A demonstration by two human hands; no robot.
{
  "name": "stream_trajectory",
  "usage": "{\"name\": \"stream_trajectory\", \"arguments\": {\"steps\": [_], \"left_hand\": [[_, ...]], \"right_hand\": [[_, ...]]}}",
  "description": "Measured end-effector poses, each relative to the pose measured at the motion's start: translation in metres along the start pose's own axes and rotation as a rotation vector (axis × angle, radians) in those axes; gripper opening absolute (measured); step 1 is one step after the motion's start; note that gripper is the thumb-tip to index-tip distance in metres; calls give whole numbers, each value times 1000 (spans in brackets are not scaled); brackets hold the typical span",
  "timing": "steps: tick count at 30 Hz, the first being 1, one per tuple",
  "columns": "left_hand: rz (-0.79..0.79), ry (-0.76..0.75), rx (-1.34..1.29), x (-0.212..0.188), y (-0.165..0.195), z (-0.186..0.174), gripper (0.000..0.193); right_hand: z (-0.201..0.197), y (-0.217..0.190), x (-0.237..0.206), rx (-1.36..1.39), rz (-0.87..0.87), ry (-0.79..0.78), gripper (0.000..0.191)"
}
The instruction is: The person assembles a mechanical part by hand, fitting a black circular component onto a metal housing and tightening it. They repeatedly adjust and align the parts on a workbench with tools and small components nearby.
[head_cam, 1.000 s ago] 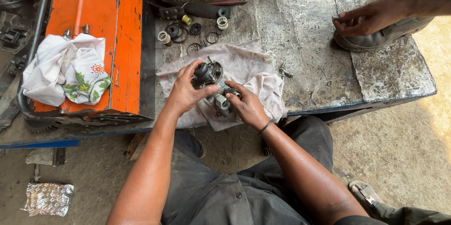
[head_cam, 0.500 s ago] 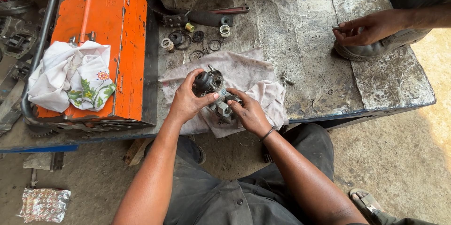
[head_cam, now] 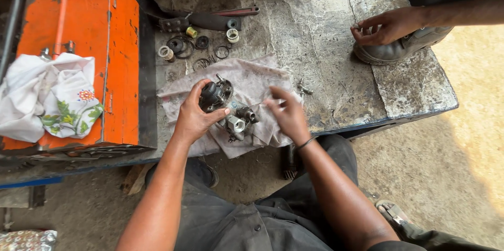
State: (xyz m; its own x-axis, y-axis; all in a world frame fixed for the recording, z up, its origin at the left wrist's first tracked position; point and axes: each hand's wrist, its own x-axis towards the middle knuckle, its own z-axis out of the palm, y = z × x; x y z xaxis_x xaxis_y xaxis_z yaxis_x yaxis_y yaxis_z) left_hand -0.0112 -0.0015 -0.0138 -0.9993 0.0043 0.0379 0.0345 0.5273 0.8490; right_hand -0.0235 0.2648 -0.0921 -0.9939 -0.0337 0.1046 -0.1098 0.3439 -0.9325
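Two hands over a grimy rag (head_cam: 252, 80) on the tabletop (head_cam: 325, 30), left hand (head_cam: 193, 117) fingers wrapped around a dark metal part (head_cam: 215, 94), right hand (head_cam: 287, 115) fingers spread, empty, beside a small fitting (head_cam: 237, 123).

Only one pkg showing: silvery foil blister pack (head_cam: 26, 240), on the ground below the orange toolbox (head_cam: 79, 46), bottom-left corner.

An orange box (head_cam: 79, 57) bears a white, flower-patterned cloth (head_cam: 50, 99).
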Motion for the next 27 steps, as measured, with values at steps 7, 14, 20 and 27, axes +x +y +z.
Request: {"name": "stream_trajectory", "arguments": {"steps": [7,14,20,27], "left_hand": [[-46,-24,-19,3,-3,-3,94],[-47,-47,10,6,-7,-1,93],[-9,-55,-65,5,-8,-1,94],[-19,-59,-23,3,0,0,92]], "right_hand": [[-69,32,31,-759,-24,161,34],[-69,47,38,-690,25,192,19],[-16,22,34,303,206,-102,27],[48,-34,36,246,185,-200,12]]}}
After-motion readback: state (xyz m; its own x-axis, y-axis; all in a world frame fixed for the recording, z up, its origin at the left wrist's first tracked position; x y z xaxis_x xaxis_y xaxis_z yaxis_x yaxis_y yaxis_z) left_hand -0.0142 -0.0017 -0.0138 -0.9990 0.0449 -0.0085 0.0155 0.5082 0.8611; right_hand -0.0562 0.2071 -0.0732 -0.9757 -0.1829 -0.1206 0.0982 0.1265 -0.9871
